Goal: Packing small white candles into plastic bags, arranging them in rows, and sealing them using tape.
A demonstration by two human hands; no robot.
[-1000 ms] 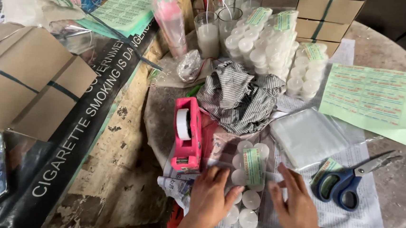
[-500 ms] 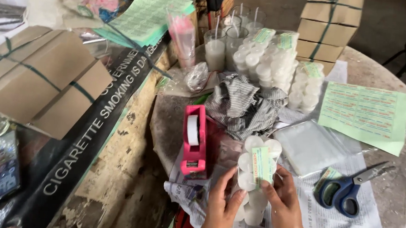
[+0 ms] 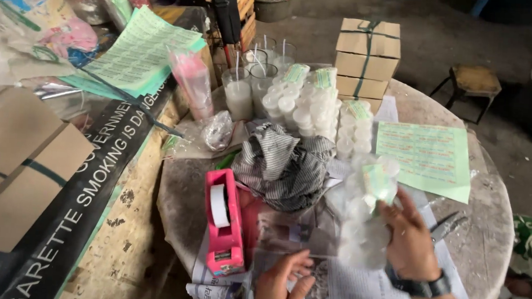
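We lift the clear packet of small white pots (image 3: 361, 218) in our right hand (image 3: 406, 240) — fingers curled round its side, mid-air above the newspaper (image 3: 343, 292). Left hand (image 3: 281, 288) hangs below, fingers loosely spread — best kept supporting underneath, clear of the pink tape dispenser (image 3: 223, 224).

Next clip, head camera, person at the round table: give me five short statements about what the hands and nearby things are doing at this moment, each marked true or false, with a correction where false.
1. The right hand holds a clear packet of small white candles. True.
2. The pink tape dispenser lies to the right of both hands. False: it lies left of them.
3. The left hand rests low over the newspaper. True.
4. The striped cloth is draped over the stacked cardboard boxes. False: it lies on the table, in front of the candle packets.
5. The scissors are in the left hand. False: they lie on the table beyond the right hand.
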